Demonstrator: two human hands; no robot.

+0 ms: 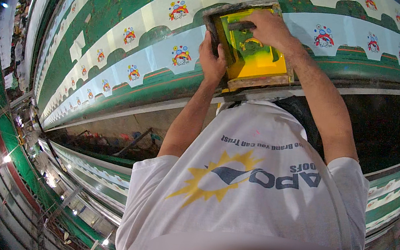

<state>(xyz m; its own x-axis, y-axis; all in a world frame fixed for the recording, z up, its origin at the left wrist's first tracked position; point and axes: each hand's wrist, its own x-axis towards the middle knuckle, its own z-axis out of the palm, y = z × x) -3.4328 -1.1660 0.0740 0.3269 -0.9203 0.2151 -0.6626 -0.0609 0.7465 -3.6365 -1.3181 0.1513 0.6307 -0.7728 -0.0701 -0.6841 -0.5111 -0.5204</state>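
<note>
Both hands are at work in the upper middle of the frame, over a small printing frame (259,82) with worn wooden bars and bright yellow paint (256,71) spread inside it. From where I stand, the left hand (212,60) has the frame's left bar pinched between thumb and fingers, the fingers pointing up along the outer side and the thumb lying inward. Its forearm climbs steeply from the lower left, the wrist nearly straight.

The right hand (267,29) is turned back-up, its fingers bent round a dark squeegee (242,26) in the frame's upper part. I can't tell how hard that blade presses. The right forearm comes in on a long slant from the right, its elbow held well out from the white shirt (248,221), which fills the lower middle.

The frame sits at the near edge of a long green tabletop (125,1), over a row of pale paper cut-outs (182,57) with rainbow prints. More rows curve away toward the left and the upper right. Lamps (7,158) glow at the lower left.
</note>
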